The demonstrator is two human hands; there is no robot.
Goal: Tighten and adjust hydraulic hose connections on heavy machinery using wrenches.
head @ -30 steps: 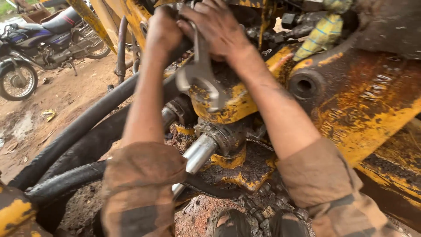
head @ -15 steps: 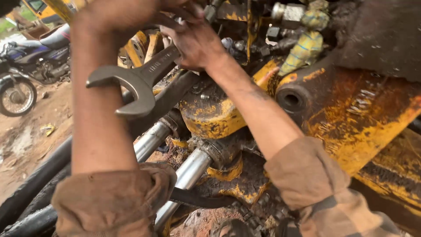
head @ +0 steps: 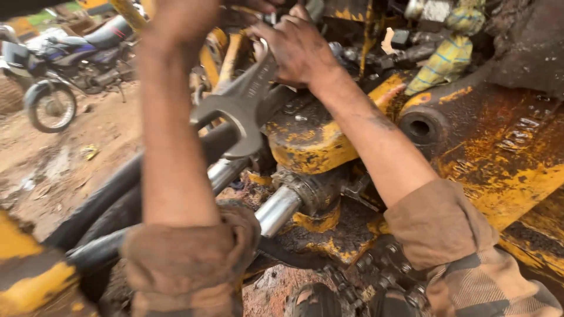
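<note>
Two hands are working high against a big yellow machine body (head: 499,158), rusted and caked with grease, which is filling the right side of the head view. Below it, thick black hoses (head: 111,194) are running down to the left, and two bright steel cylinder rods (head: 279,210) are lying beside them, pointing the same way. Farther off, a motorcycle (head: 64,64) is standing on the bare dirt ground (head: 59,158) at upper left.

Both forearms are reaching up and away from the camera in rolled brown sleeves. The left hand (head: 182,20) is sitting at the top edge of the frame, partly cut off, so I cannot tell whether its grip is closed or on what. The right hand (head: 299,50) is pressing its fingers down around the upper shank of a large open-ended spanner (head: 238,105), and its grip is looking closed on that tool.

The spanner is lying with its long axis slanting from upper right, under the right hand, down to lower left, where its open head is hanging free in front of the hoses and touching nothing I can make out. So the tool's free head is lying below and to the left of the right hand, between the two forearms, and the right hand is plainly the nearer one.
</note>
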